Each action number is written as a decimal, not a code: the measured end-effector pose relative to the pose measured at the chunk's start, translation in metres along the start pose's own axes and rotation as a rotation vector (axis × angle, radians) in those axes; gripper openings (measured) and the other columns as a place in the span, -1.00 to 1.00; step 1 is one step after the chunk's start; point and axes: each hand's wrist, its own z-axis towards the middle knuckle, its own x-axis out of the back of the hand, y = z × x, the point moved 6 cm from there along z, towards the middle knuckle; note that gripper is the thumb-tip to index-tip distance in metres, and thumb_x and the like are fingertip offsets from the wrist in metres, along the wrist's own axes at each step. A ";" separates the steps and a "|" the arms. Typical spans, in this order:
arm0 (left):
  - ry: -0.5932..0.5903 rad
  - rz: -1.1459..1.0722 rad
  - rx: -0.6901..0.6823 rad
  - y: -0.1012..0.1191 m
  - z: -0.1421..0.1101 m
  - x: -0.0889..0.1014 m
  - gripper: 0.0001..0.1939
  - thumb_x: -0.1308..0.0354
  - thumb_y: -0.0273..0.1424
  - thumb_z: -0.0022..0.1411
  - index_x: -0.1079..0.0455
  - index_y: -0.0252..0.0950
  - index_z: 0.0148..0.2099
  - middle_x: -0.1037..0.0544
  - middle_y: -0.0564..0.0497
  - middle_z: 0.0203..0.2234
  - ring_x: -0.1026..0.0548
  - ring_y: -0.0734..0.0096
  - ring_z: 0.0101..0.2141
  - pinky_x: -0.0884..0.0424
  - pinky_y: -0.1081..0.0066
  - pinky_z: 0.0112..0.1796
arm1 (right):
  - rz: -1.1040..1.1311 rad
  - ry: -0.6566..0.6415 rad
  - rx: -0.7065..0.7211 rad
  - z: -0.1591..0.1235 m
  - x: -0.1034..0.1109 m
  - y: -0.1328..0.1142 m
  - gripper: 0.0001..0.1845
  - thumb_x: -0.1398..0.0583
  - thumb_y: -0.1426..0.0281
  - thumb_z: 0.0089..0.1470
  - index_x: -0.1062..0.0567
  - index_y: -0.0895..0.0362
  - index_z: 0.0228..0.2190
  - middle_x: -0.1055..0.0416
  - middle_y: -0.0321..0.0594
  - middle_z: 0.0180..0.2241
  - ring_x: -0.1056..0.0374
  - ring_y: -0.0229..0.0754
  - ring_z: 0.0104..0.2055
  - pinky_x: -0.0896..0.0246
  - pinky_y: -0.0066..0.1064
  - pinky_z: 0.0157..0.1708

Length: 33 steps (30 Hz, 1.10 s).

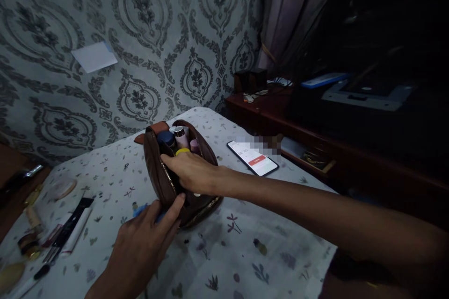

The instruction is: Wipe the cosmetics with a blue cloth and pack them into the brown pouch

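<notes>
A brown makeup bag [157, 168] with a gold zip lies unzipped on the printed bedsheet. Inside it a dark blue lid [166, 138], a pale pink bottle with a silver cap [180, 138], a pink cap [195, 145] and a yellow item [182, 151] show. My right hand [194, 173] reaches down into the bag, and its fingers are mostly hidden there. At the near end, my left hand [143, 238] grips the bag's edge, thumb over the rim. Something bright blue [139, 210] peeks out by its fingers; its kind is unclear.
A lit phone [252, 159] rests right of the bag. Loose cosmetics lie at left, among them a white tube [76, 231], a black tube [72, 219], a round compact [62, 188] and a brush [38, 274]. Beyond the sheet stands a dark red desk [259, 111] with an opened drawer [308, 156].
</notes>
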 end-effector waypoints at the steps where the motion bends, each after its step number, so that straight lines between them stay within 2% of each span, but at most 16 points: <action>1: 0.004 -0.002 0.006 0.000 0.000 0.000 -0.53 0.11 -0.37 0.43 -0.11 -0.10 0.34 -0.53 0.00 -0.28 -0.58 0.42 -0.46 -0.38 0.50 -0.55 | 0.017 -0.004 -0.001 -0.001 0.001 0.000 -0.58 -0.12 0.66 -0.06 -0.34 0.15 -0.12 -0.51 -0.13 -0.29 -0.46 -0.06 -0.27 -0.18 -0.40 -0.42; 8: -0.016 -0.010 -0.004 0.002 0.003 -0.002 -0.51 0.10 -0.36 0.43 -0.09 -0.11 0.36 -0.51 0.01 -0.30 -0.57 0.40 -0.47 -0.37 0.50 -0.57 | 0.109 -0.019 -0.007 -0.002 0.003 0.001 -0.48 -0.11 0.68 -0.06 -0.39 0.14 -0.04 -0.53 -0.14 -0.25 -0.47 -0.08 -0.26 -0.21 -0.43 -0.40; 15: -0.011 -0.018 0.007 0.000 -0.002 -0.007 -0.49 0.02 -0.38 0.38 -0.14 -0.10 0.34 -0.53 -0.01 -0.27 -0.56 0.42 -0.50 -0.39 0.51 -0.57 | -0.082 -0.052 -0.024 0.003 -0.003 -0.007 -0.36 -0.22 0.52 0.00 -0.26 0.16 0.14 -0.57 0.00 -0.19 -0.50 0.13 -0.11 -0.36 -0.15 -0.19; 18: 0.014 -0.003 0.011 0.002 -0.003 -0.006 -0.52 0.02 -0.40 0.37 -0.18 -0.12 0.31 -0.53 -0.02 -0.28 -0.57 0.42 -0.51 -0.41 0.51 -0.56 | -0.114 -0.058 -0.037 0.004 -0.006 -0.008 -0.40 -0.21 0.49 0.05 -0.26 0.18 0.14 -0.57 0.04 -0.19 -0.51 0.15 -0.10 -0.38 -0.10 -0.17; 23: 0.062 0.024 0.006 0.007 0.002 -0.001 -0.59 0.12 -0.46 0.39 -0.29 -0.24 0.22 -0.53 -0.06 -0.33 -0.55 0.38 -0.57 -0.42 0.45 -0.60 | -0.128 -0.030 -0.020 0.005 -0.006 -0.008 -0.48 -0.15 0.50 0.12 -0.28 0.16 0.13 -0.57 0.03 -0.20 -0.51 0.15 -0.10 -0.39 -0.11 -0.20; 27: 0.080 0.019 0.001 0.007 0.003 -0.001 -0.59 0.15 -0.45 0.41 -0.29 -0.24 0.22 -0.53 -0.05 -0.33 -0.56 0.41 -0.56 -0.41 0.48 -0.60 | -0.120 -0.052 -0.024 0.004 -0.005 -0.009 -0.50 -0.13 0.50 0.13 -0.29 0.15 0.13 -0.58 0.03 -0.19 -0.52 0.14 -0.12 -0.39 -0.13 -0.22; 33: -0.002 0.054 0.036 0.005 0.002 -0.002 -0.55 0.06 -0.43 0.38 -0.25 -0.14 0.27 -0.54 -0.04 -0.26 -0.58 0.41 -0.50 -0.41 0.50 -0.57 | -0.095 -0.047 -0.001 0.001 0.001 -0.009 -0.43 -0.19 0.53 0.03 -0.28 0.22 0.10 -0.56 0.03 -0.18 -0.51 0.12 -0.13 -0.34 -0.24 -0.29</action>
